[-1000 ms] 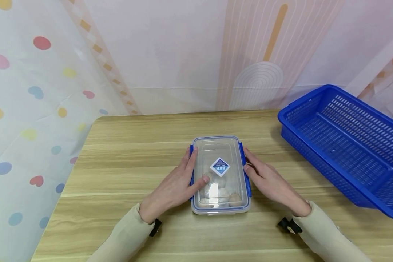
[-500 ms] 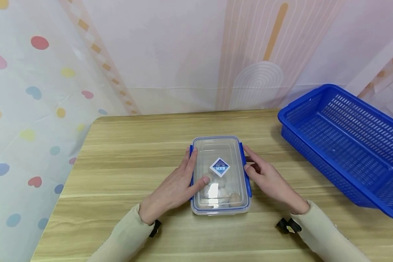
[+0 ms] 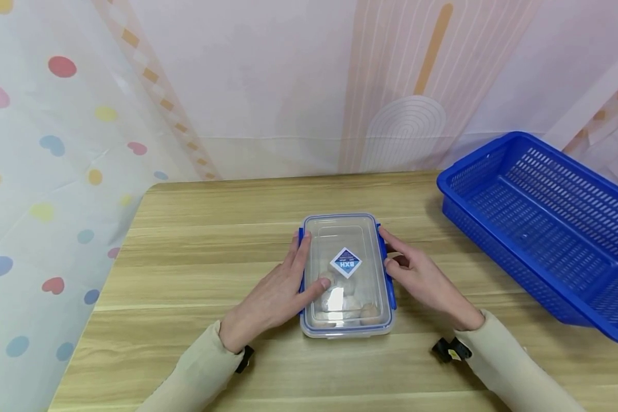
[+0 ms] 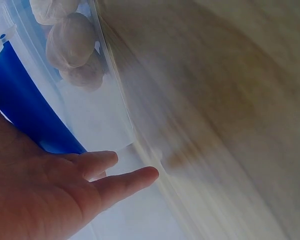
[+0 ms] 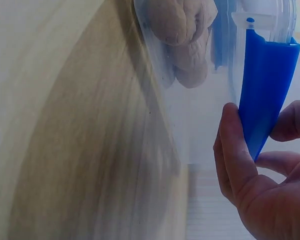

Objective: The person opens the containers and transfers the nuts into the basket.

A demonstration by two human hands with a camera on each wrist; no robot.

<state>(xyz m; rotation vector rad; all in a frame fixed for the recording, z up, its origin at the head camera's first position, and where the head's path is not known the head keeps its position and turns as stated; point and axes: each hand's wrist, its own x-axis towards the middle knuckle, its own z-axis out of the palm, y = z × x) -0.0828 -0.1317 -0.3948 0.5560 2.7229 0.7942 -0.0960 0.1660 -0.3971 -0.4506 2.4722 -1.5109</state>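
Note:
A clear lidded food container (image 3: 345,237) with blue side latches lies on the wooden table. Inside it, several pale brown rounded lumps (image 4: 72,42) show through the plastic; their kind is unclear. My left hand (image 3: 273,297) rests against the container's left side, its thumb on the lid and its straight fingers along the edge. On the opposite side, my right hand (image 3: 424,280) holds the right-hand latch (image 5: 267,85) between thumb and fingers. One finger sits below that latch and another above it in the right wrist view. Part of the left latch (image 4: 25,100) is covered by the left hand.
A blue perforated basket (image 3: 520,212) stands to the right on the table (image 3: 185,246). A patterned cloth (image 3: 268,86) hangs behind the table and another with coloured dots is at the left.
The right hand has shifted slightly, its fingertips curling more at the right latch, which now tilts a little. The left hand and the container stay in place.

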